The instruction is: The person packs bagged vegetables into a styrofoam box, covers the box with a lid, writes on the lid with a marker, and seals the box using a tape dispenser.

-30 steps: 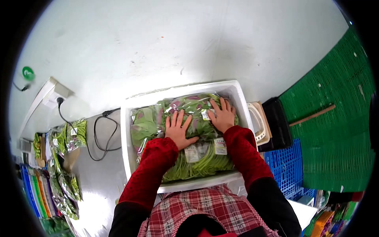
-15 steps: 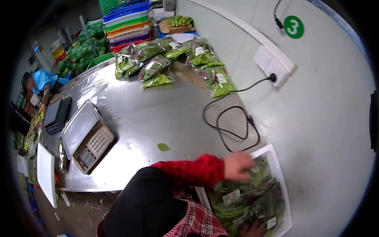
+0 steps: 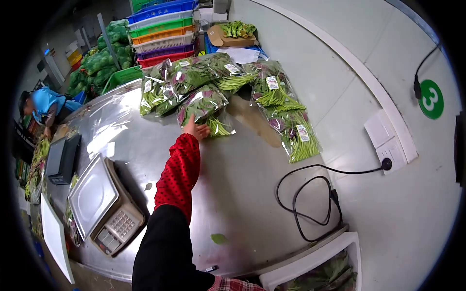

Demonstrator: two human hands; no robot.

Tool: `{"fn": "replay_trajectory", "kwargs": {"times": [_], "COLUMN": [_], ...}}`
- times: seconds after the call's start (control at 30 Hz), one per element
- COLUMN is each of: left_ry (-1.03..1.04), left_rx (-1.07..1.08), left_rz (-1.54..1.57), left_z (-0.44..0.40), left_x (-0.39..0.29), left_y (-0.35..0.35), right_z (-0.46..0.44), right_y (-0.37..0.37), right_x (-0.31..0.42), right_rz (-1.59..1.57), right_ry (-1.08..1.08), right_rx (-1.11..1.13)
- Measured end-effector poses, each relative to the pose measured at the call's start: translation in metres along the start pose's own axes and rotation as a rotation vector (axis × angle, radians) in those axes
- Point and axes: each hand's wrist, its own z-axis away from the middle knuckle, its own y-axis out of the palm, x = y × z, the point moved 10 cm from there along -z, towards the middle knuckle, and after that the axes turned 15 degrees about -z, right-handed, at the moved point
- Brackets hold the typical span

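My left hand point(image 3: 196, 130), in a red dotted sleeve, reaches across the steel table to a clear bag of leafy greens point(image 3: 201, 104). Its thumb stands apart and its fingers are stretched out along the near edge of the bag, not closed round it. I cannot tell whether they press on it. Around it lie more bags of greens with purple-tinged leaves and labels, one of them at the right point(image 3: 297, 136). A white foam box point(image 3: 352, 242) at the lower right holds bagged greens point(image 3: 330, 274). My right hand is out of view.
A scale point(image 3: 109, 208) stands at the left, with a dark device point(image 3: 63, 157) beyond it. A black cable point(image 3: 296, 213) loops across the table to a wall socket point(image 3: 391, 155). Stacked crates point(image 3: 162, 36) stand behind. A person in blue point(image 3: 46, 104) is at far left.
My left hand has left the foam box and moved up and left to the bags at the back. My right hand has gone out of view. The camera view has shifted.
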Motion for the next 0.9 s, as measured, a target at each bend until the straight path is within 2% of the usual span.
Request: {"fn": "replay_trajectory", "kwargs": {"times": [0.07, 0.1, 0.17, 0.23, 0.27, 0.3, 0.33, 0.37, 0.4, 0.43, 0.47, 0.5, 0.53, 0.57, 0.6, 0.63, 0.67, 0.73, 0.77, 0.8, 0.83, 0.87, 0.9], "left_ry": [0.17, 0.145, 0.164, 0.248, 0.309, 0.342, 0.417, 0.406, 0.325, 0.283, 0.108, -0.021, -0.158, -0.219, -0.269, -0.273, -0.342, -0.288, -0.117, 0.061, 0.426, 0.845, 0.824], "left_rx": [0.009, 0.028, 0.021, 0.004, 0.092, 0.102, 0.105, 0.11, 0.18, 0.218, 0.26, 0.403, 0.544, 0.532, 0.52, 0.641, 0.777, 0.975, 0.853, 0.731, 0.32, -0.057, -0.203], "left_rz": [0.16, 0.199, 0.256, 0.254, 0.299, 0.227, 0.166, 0.076, -0.032, -0.126, -0.211, -0.178, -0.135, -0.189, -0.245, -0.295, -0.388, -0.677, -0.672, -0.666, -0.82, -1.101, -1.194], "left_z": [-0.024, -0.036, -0.031, 0.005, -0.005, 0.045, 0.102, 0.163, 0.197, 0.246, 0.291, 0.337, 0.381, 0.416, 0.441, 0.462, 0.476, 0.486, 0.465, 0.441, 0.406, 0.393, 0.35], "left_x": [-0.015, -0.013, -0.014, -0.023, -0.011, -0.005, 0.006, 0.028, 0.071, 0.112, 0.16, 0.201, 0.24, 0.27, 0.289, 0.286, 0.286, 0.254, 0.232, 0.209, 0.162, 0.115, 0.112], "left_y": [0.014, 0.018, 0.02, 0.025, 0.027, 0.03, 0.033, 0.034, 0.035, 0.034, 0.031, 0.035, 0.039, 0.03, 0.018, 0.016, 0.009, -0.006, -0.021, -0.036, -0.06, -0.069, -0.093], "right_z": [-0.002, -0.004, -0.011, -0.025, -0.032, -0.035, -0.031, -0.023, -0.012, 0.001, 0.013, 0.025, 0.03, 0.034, 0.04, 0.049, 0.031, 0.018, 0.01, 0.006, 0.001, -0.001, -0.004], "right_y": [-0.002, 0.0, 0.019, 0.063, 0.094, 0.125, 0.153, 0.184, 0.203, 0.236, 0.276, 0.311, 0.312, 0.313, 0.314, 0.338, 0.318, 0.299, 0.291, 0.282, 0.267, 0.256, 0.245], "right_x": [0.077, 0.091, 0.116, 0.121, 0.136, 0.163, 0.196, 0.226, 0.266, 0.285, 0.292, 0.294, 0.296, 0.299, 0.3, 0.272, 0.266, 0.252, 0.239, 0.236, 0.23, 0.224, 0.22], "right_rz": [0.025, -0.135, -0.187, -0.618, -0.733, -0.848, -1.108, -1.245, -1.335, -1.58, -1.579, -1.665, -1.639, -1.614, -1.591, -1.589, -1.609, -1.632, -1.594, -1.616, -1.626, -1.628, -1.646], "right_ry": [-0.353, -0.424, -0.387, -0.216, -0.169, -0.115, -0.017, 0.053, 0.026, 0.116, 0.283, 0.505, 0.6, 0.696, 0.79, 0.988, 0.599, 0.544, 0.518, 0.523, 0.53, 0.535, 0.453], "right_rx": [0.0, -0.009, 0.094, 0.228, 0.324, 0.426, 0.529, 0.667, 0.772, 0.946, 1.076, 1.137, 1.097, 1.052, 1.003, 1.018, 0.947, 0.875, 0.768, 0.76, 0.741, 0.724, 0.716]}}
